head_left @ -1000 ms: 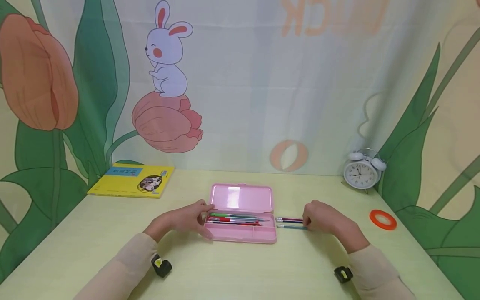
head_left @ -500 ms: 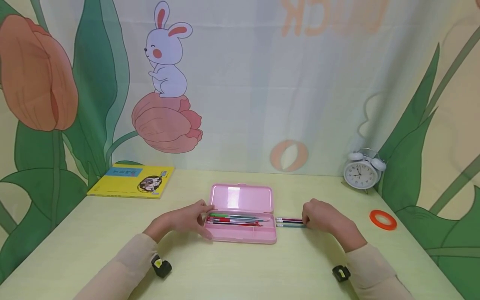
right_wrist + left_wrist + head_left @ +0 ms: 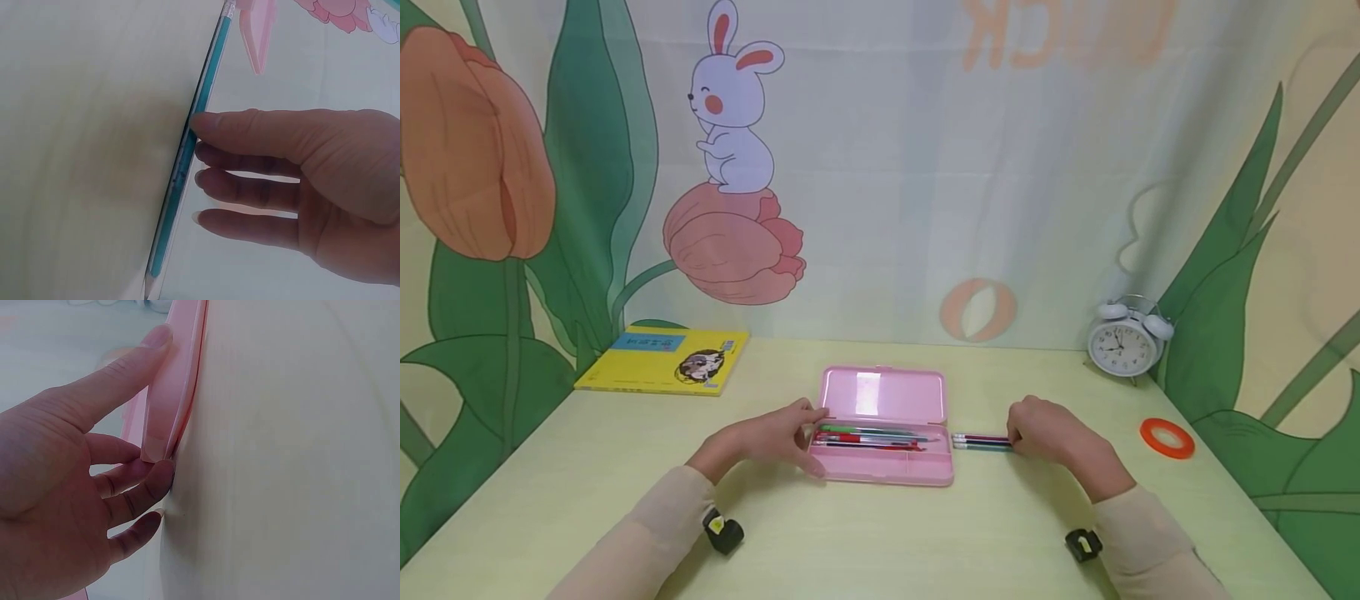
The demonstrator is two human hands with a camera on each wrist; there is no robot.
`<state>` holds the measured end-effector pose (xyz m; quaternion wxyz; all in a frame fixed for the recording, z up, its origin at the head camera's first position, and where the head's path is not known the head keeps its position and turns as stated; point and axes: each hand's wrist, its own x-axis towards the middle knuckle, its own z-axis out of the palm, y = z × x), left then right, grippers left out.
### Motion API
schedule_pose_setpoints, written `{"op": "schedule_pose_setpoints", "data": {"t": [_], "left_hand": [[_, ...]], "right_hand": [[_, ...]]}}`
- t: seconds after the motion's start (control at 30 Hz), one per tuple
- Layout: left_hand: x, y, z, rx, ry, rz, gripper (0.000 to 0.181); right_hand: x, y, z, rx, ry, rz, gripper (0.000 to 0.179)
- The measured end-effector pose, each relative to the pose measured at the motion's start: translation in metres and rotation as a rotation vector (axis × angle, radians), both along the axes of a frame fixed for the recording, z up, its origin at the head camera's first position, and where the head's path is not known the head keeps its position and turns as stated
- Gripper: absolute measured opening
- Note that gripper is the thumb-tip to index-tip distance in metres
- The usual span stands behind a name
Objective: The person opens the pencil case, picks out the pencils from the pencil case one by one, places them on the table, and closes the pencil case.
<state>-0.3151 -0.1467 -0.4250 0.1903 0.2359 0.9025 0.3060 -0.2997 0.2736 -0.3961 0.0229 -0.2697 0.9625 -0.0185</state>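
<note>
Since the first head view, the teal pencil (image 3: 214,62) has closed up against the other pencils (image 3: 981,437), so they now lie as one bundle on the desk (image 3: 925,533). Eraser ends point at the right end of the pink case (image 3: 861,468), just beside it; whether they touch, I cannot tell. Fingers of the right hand (image 3: 1051,432) are narrow, pinching the bundle; the left hand (image 3: 775,435) holds the case's left end between thumb and fingers.

A loose pinch could let the round shafts roll and fan apart again. Pushed straight left, the erasers would probably butt the case wall and shove it, unless the left hand braces it. Pens (image 3: 872,439) in the back compartment might also snag them.

Bare desk lies in front of the case and behind the right hand; the raised lid (image 3: 902,396) bounds the back, while the orange ring (image 3: 1144,435) and clock (image 3: 1122,346) stand well apart.
</note>
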Motion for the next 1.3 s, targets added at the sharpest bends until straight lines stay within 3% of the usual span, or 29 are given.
{"op": "schedule_pose_setpoints", "data": {"t": [0.53,0.9,1.3], "left_hand": [[-0.001,-0.001,0.000,0.003,0.007,-0.007,0.100],[0.002,0.001,0.003,-0.004,0.001,0.002,0.098],[0.003,0.002,0.004,-0.002,-0.009,0.011,0.098]], "right_hand": [[-0.001,0.001,0.000,0.006,-0.001,-0.020,0.017],[0.001,0.001,0.001,-0.005,0.010,0.011,0.022],[0.003,-0.009,0.006,-0.078,0.013,0.011,0.007]]}}
